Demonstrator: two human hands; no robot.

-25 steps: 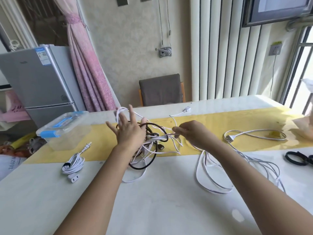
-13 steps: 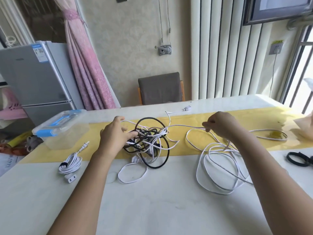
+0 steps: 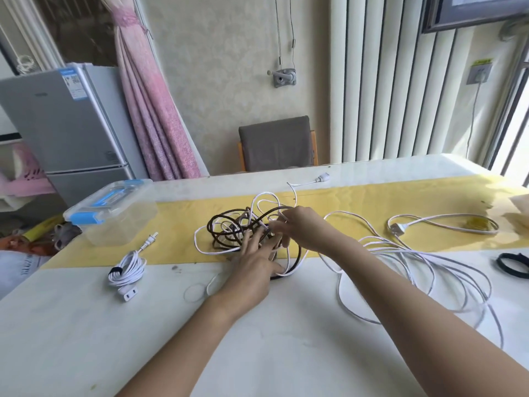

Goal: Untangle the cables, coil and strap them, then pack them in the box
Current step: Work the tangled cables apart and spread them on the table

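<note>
Head view, the only one I have. The person's two bare forearms reach in from the bottom edge and meet at the tangle, a knot of dark and white cables that lies on the yellow runner in the middle of the white table.

The left hand lies flat against the near side of the knot. Its fingers are straight and spread, the tips pushed in among the dark loops, and it grips nothing.

The right hand sits at the right edge of the knot with its fingers curled inward. They pinch a strand of the loose white cable just where it enters the knot, though the fingertips are blurred, so I can't tell the exact grip. From there that cable trails off to the right in wide, slack loops over the table.

Left of the knot lies a coiled white cable bound by a dark strap, with its plug pointing toward the box — clear plastic, blue latches, lid on, at the left end of the runner. On the right, on the runner, lies another white cable with a plug at its end. Black straps lie at the table's right edge. A small white connector rests near the far edge.

Beyond the table stand a grey chair, a grey fridge and a pink curtain.
</note>
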